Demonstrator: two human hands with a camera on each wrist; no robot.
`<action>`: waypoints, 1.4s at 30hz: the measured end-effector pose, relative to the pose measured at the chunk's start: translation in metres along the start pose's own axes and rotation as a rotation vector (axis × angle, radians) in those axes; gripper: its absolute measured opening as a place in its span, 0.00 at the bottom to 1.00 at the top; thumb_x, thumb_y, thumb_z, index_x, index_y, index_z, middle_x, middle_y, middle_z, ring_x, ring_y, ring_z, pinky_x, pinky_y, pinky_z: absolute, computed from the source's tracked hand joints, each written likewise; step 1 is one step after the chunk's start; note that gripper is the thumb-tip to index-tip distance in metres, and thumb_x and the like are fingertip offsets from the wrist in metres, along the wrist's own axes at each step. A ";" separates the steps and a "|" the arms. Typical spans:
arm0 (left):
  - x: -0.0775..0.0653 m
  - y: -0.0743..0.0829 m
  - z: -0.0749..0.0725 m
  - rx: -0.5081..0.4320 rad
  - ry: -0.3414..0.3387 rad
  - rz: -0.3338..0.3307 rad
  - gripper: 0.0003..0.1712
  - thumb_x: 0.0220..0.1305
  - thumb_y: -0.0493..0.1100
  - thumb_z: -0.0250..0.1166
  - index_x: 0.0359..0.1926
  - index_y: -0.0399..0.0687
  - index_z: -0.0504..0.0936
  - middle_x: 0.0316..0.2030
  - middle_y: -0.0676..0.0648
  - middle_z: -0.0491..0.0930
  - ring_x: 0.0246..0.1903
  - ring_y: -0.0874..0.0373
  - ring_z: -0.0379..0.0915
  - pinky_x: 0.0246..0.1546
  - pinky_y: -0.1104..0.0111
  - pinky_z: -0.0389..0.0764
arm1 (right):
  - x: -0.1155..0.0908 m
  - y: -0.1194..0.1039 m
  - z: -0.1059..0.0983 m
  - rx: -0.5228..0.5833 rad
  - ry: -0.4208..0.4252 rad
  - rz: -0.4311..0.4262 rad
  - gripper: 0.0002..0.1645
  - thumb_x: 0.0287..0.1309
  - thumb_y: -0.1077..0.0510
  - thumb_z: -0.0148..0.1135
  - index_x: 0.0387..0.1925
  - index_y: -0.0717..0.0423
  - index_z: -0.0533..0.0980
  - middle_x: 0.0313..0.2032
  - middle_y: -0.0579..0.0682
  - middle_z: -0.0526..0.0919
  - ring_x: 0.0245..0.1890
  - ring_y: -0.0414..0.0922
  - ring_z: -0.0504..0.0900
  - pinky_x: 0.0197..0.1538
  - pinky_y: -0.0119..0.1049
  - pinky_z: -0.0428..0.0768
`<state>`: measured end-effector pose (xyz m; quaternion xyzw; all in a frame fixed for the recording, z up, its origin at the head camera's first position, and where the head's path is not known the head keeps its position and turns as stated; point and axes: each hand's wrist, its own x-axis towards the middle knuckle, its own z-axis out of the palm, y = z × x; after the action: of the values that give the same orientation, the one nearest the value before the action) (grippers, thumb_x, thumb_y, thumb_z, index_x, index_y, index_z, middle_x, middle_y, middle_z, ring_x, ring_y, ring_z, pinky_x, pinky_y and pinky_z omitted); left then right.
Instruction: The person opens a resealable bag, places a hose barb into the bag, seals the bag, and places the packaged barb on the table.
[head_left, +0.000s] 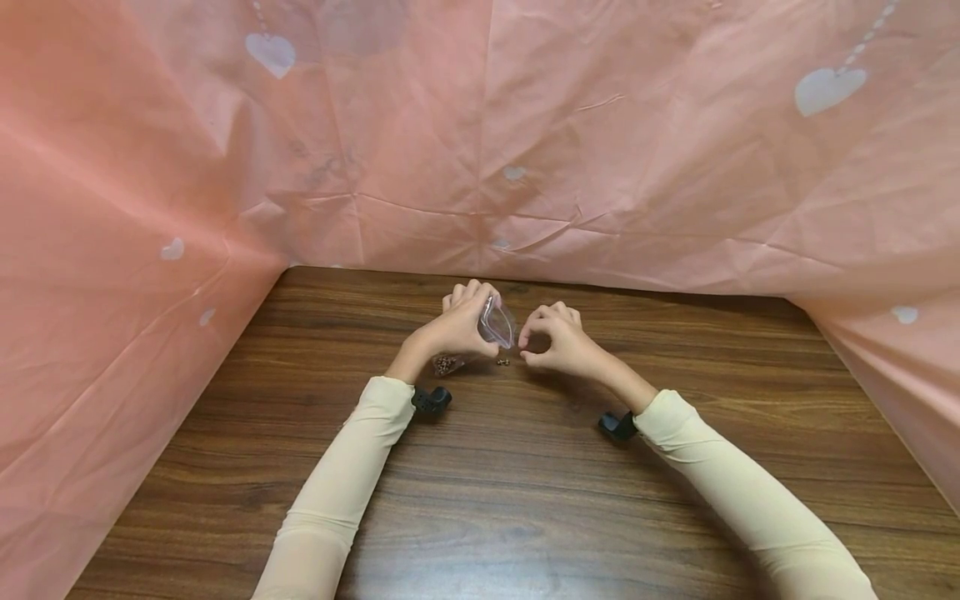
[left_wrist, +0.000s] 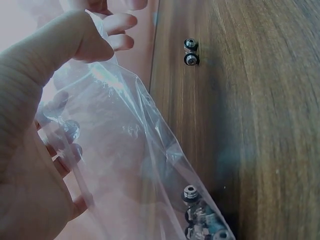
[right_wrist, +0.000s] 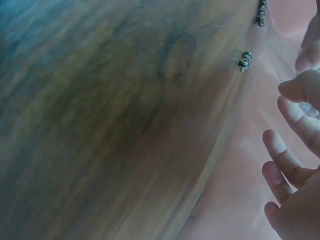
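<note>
My left hand (head_left: 462, 325) grips a clear plastic zip bag (head_left: 497, 323) by its upper part, and the bag's mouth faces right. Several small metal fittings with dark rings (left_wrist: 191, 215) lie in the bag's bottom corner. On the table beside the bag are a couple of loose fittings of the same kind (left_wrist: 190, 52). My right hand (head_left: 558, 340) is just right of the bag's mouth, its fingers bent loosely and a gap between thumb and forefinger in the head view. No object shows between them.
Both hands are above a brown wood-grain table (head_left: 487, 483). A pink sheet with pale hearts (head_left: 480, 133) hangs along the back and both sides of the table. Each wrist wears a small black camera, one on the left (head_left: 432, 400) and one on the right (head_left: 617, 427).
</note>
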<state>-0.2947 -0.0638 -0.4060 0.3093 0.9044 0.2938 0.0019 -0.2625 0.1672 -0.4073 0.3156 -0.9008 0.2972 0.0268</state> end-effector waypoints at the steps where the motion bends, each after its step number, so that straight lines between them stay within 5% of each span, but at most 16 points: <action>1: 0.000 0.000 0.000 -0.002 0.000 -0.001 0.40 0.38 0.46 0.76 0.54 0.52 0.67 0.51 0.46 0.66 0.49 0.48 0.56 0.56 0.53 0.58 | 0.000 0.000 0.001 -0.008 -0.003 0.000 0.07 0.49 0.61 0.74 0.30 0.50 0.82 0.42 0.52 0.81 0.48 0.52 0.67 0.61 0.61 0.55; 16: -0.001 -0.001 -0.001 -0.019 -0.002 -0.004 0.39 0.38 0.46 0.75 0.53 0.53 0.67 0.50 0.46 0.66 0.49 0.48 0.56 0.57 0.53 0.57 | -0.001 -0.004 0.010 -0.009 -0.108 -0.001 0.07 0.49 0.60 0.73 0.32 0.52 0.83 0.42 0.51 0.81 0.47 0.51 0.66 0.61 0.60 0.54; 42: -0.001 0.000 -0.003 -0.002 0.006 0.005 0.39 0.37 0.47 0.77 0.53 0.51 0.68 0.50 0.45 0.67 0.49 0.47 0.57 0.55 0.53 0.59 | 0.003 -0.003 0.015 -0.064 -0.139 -0.022 0.12 0.48 0.57 0.74 0.38 0.48 0.86 0.42 0.52 0.83 0.46 0.51 0.68 0.57 0.57 0.58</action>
<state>-0.2942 -0.0665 -0.4034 0.3109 0.9032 0.2958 -0.0012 -0.2608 0.1549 -0.4175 0.3445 -0.9059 0.2453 -0.0224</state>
